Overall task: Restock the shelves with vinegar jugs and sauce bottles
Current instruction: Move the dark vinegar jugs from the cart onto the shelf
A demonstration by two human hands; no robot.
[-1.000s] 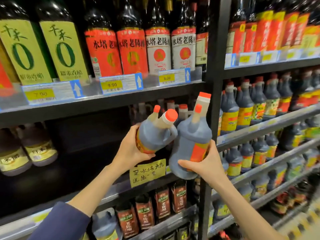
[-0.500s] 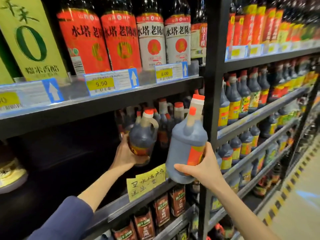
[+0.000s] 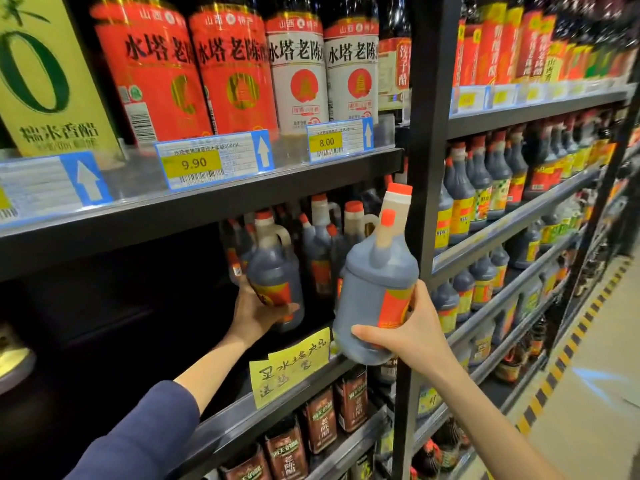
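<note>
Inner vinegar jug (image 3: 275, 271) held deep in the bay, outer vinegar jug (image 3: 375, 296) held at the shelf lip (image 3: 221, 422).
The inner vinegar jug is gripped low by the left hand (image 3: 258, 313), fingers curled round it, beside the stocked jugs (image 3: 322, 237). The outer vinegar jug, roughly upright, is clasped by the right hand (image 3: 412, 327), fingers wrapped round its label. Dark, open shelf lies far and left.

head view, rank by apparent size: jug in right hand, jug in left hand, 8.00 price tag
1. near jug in right hand
2. far jug in left hand, likely same kind, just deeper in
3. 8.00 price tag
</note>
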